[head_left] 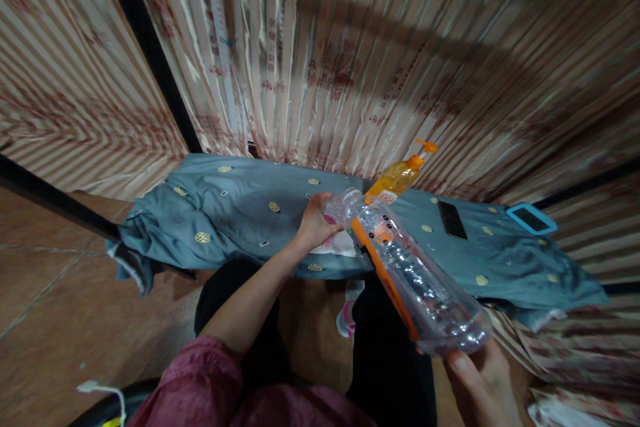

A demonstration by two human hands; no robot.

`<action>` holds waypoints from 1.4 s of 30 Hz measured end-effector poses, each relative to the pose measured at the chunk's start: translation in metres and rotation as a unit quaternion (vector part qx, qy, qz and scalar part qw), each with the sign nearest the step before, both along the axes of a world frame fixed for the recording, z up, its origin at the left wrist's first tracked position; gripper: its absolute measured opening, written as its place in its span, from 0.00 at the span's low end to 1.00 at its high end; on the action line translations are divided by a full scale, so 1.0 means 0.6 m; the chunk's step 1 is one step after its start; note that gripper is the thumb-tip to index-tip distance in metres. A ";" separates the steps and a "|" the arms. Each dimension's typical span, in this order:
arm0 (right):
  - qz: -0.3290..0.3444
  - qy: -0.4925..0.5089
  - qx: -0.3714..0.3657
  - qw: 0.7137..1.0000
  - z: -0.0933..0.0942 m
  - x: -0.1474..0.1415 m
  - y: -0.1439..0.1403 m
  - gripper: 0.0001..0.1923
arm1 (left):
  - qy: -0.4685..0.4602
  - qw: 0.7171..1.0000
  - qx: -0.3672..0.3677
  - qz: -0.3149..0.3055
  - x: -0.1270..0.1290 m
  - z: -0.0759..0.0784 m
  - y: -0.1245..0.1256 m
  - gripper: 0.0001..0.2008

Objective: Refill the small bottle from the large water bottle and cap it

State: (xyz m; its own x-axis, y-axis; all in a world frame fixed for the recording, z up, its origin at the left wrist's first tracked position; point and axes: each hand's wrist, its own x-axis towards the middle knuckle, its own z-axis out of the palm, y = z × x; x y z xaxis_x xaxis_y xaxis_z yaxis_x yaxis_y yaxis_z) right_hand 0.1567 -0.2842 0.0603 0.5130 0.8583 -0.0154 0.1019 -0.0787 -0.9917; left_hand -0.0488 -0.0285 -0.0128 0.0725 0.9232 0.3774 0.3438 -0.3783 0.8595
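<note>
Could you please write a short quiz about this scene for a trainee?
1. Which hand is at the mouth of the clear plastic bottle?
2. True or false: the orange pump bottle lies flat on the blue cloth.
3. Which device lies nearer the pump bottle: the black phone or the blue-framed device?

Key:
1. The left hand; the right hand supports the base.
2. False; it stands upright.
3. The black phone.

No legible text; print on clear bottle (410, 273) orange label too blurred.
</note>
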 end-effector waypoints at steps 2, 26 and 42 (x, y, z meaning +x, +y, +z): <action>-0.004 -0.005 -0.007 1.000 0.002 -0.001 0.000 0.35 | -0.001 1.000 -0.002 0.000 0.000 0.000 0.000 0.33; -0.012 -0.006 -0.011 1.000 0.009 -0.010 -0.001 0.34 | 0.000 1.000 0.006 -0.001 -0.001 -0.003 0.001 0.32; -0.023 0.020 -0.011 0.999 0.024 -0.027 0.003 0.35 | 0.002 1.000 -0.011 -0.006 -0.001 0.004 -0.002 0.32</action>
State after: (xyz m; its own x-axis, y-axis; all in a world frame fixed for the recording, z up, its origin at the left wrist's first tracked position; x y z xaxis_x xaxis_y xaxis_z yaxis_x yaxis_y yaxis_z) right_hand 0.1404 -0.2823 0.0749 0.5502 0.8333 -0.0542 0.0586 -0.1033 -0.9929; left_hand -0.0496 -0.0297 -0.0106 0.0853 0.9301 0.3573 0.3421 -0.3642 0.8662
